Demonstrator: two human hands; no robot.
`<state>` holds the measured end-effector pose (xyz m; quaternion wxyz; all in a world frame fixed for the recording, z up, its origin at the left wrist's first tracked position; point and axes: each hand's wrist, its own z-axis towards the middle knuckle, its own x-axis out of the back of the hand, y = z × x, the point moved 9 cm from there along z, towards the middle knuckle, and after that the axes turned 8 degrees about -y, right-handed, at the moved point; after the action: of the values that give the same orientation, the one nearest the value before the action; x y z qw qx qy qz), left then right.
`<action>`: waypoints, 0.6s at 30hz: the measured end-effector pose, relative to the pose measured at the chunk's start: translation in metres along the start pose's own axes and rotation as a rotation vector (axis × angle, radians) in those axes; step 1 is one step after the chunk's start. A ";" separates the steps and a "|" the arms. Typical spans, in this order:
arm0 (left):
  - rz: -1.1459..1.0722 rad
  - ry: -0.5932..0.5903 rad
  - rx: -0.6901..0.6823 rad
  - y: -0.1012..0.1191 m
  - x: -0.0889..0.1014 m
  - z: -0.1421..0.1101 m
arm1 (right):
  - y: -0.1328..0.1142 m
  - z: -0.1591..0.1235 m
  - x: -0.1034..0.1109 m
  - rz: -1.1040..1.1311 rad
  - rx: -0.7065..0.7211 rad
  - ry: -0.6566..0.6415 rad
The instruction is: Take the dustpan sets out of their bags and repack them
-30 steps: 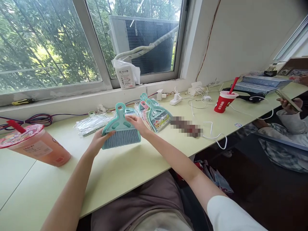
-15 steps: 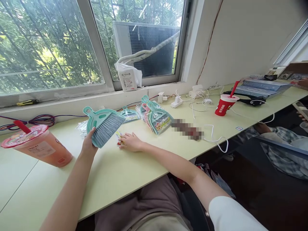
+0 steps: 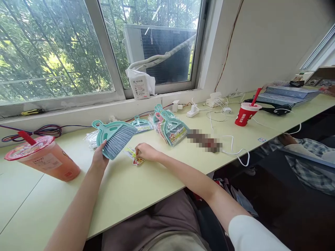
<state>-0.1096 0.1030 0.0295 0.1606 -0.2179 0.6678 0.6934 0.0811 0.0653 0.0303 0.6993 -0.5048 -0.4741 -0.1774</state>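
Observation:
My left hand grips a teal dustpan and brush set, holding it tilted above the table with the grey bristles facing me. To the right of it, my right hand has its fingers curled down and pinched at a printed cardboard label. The label is yellow and white with a red picture, lies at the table surface, and is partly hidden under the fingers. Behind my hands are plastic-wrapped dustpan sets, teal and pink, with another teal one close by. Crumpled clear wrapping lies behind my left hand.
A large pink drink cup stands at the left, near my left forearm. A red cup, white cables and blue boxes are on the right. Another person's checked clothing shows at the right edge.
The fingers of my right hand have gone from lying flat over the label to curled and pinching it, showing more of the label. My left hand keeps the dustpan set almost still.

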 end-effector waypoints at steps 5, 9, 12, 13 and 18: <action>0.046 0.005 0.002 -0.002 0.003 0.003 | 0.010 0.001 0.000 0.031 -0.038 -0.044; 0.078 -0.001 -0.012 -0.002 0.004 0.005 | 0.014 -0.002 -0.006 0.139 -0.054 -0.209; 0.060 -0.020 -0.028 0.000 0.001 0.003 | 0.011 -0.004 -0.006 0.147 -0.032 -0.274; 0.047 -0.027 -0.033 0.001 0.000 0.002 | 0.010 -0.004 -0.005 0.128 -0.017 -0.282; 0.006 0.006 -0.009 0.001 0.003 0.000 | 0.013 -0.004 -0.002 0.145 -0.038 -0.289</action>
<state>-0.1128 0.1031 0.0293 0.1556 -0.2189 0.6658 0.6961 0.0915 0.0664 0.0213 0.6250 -0.5711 -0.5287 -0.0609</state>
